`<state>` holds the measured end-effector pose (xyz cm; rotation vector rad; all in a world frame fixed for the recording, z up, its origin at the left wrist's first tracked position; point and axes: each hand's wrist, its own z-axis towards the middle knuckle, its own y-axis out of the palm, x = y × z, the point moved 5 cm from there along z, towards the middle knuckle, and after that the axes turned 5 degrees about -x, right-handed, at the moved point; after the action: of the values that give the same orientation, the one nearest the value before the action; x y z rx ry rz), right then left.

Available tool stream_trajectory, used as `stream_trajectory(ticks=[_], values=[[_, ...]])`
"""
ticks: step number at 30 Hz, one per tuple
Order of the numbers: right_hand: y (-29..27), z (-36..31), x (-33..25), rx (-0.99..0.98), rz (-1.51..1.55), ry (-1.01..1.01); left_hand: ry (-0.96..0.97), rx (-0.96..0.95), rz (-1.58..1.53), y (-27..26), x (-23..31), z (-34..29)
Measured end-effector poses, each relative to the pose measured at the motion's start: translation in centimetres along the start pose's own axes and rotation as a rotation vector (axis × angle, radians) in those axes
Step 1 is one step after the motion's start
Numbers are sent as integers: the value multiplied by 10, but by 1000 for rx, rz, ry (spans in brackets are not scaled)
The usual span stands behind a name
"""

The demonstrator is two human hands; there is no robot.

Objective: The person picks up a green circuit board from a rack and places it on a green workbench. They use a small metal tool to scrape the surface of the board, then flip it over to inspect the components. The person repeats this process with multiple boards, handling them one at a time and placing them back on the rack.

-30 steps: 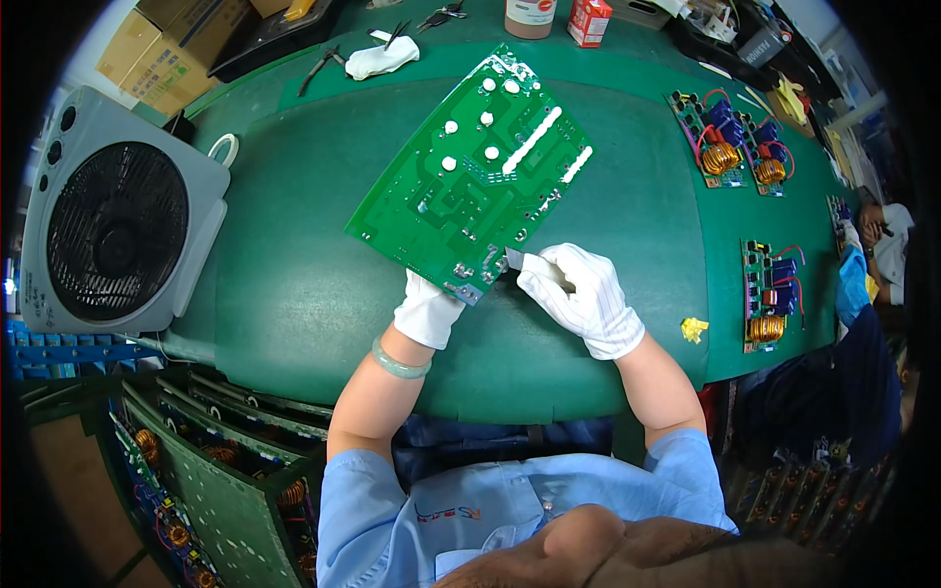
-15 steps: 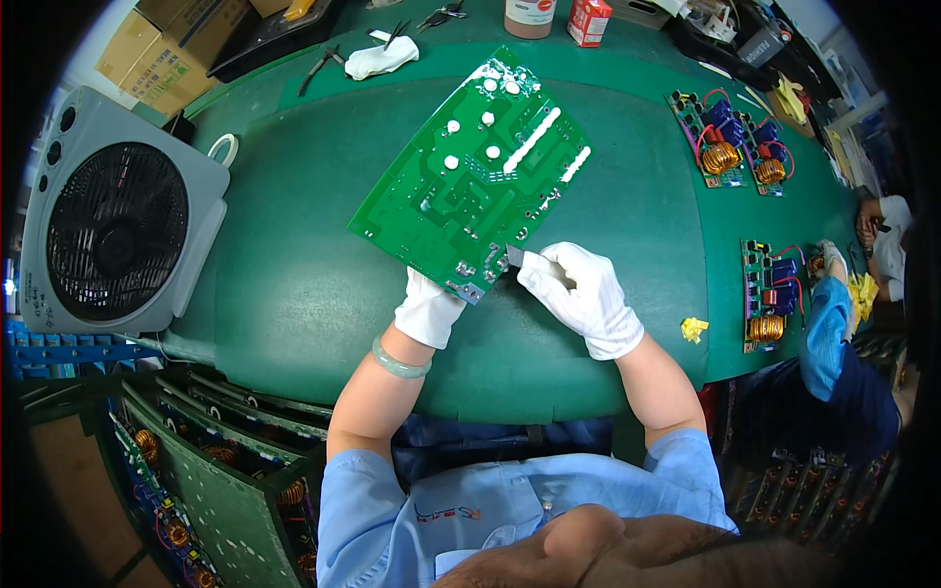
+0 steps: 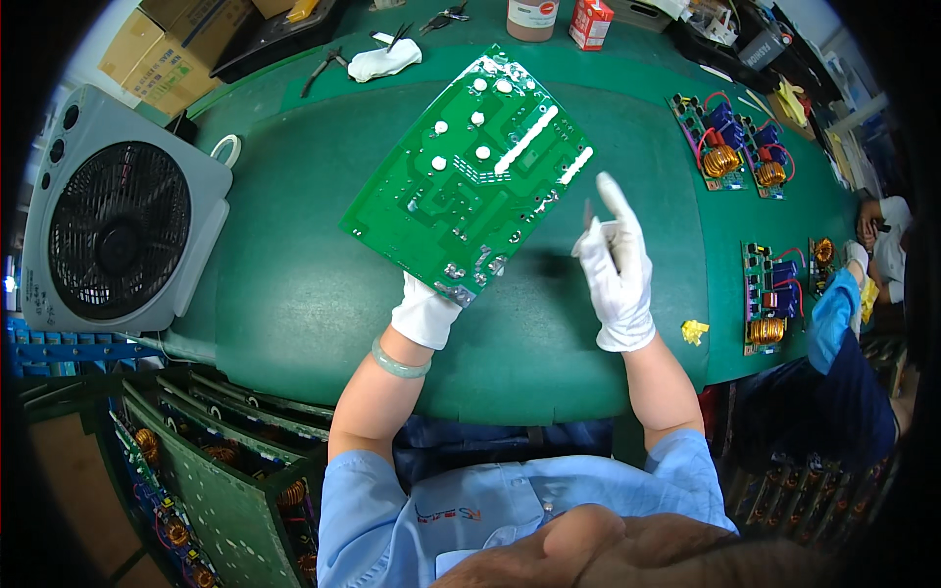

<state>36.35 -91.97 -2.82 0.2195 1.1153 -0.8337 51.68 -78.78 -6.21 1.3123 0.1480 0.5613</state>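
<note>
The left hand (image 3: 425,312), in a white glove, held a large green circuit board (image 3: 469,176) by its near corner, fingers closed on the edge. The board was lifted and tilted above the green surface (image 3: 294,294), its solder side with silver pads and tracks turned up to the person. The right hand (image 3: 618,269), also gloved, was raised just beside the right edge of the board and did not touch it. Its index finger pointed up, and a thin dark tool, perhaps tweezers or a small blade, seemed pinched between thumb and fingers; it was too small to tell for sure.

The step in hand looked like inspection or touch-up of the solder side. The next move would probably need the right hand to come to one exact joint while the left hand kept the board steady.

A grey fan (image 3: 123,220) stood at the left, and smaller boards with copper coils (image 3: 735,157) lay at the right.
</note>
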Motion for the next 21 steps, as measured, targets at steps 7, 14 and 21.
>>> stream_trajectory(ticks=[7,14,21], values=[[18,-3,-29,-393,-225,-154,-59,-2,46,-10,0,-2],[42,-13,-25,-570,-382,-248,-62,387,712,-15,-6,-14],[6,-6,-22,-459,-332,-327,0,59,-70,-20,10,-8]])
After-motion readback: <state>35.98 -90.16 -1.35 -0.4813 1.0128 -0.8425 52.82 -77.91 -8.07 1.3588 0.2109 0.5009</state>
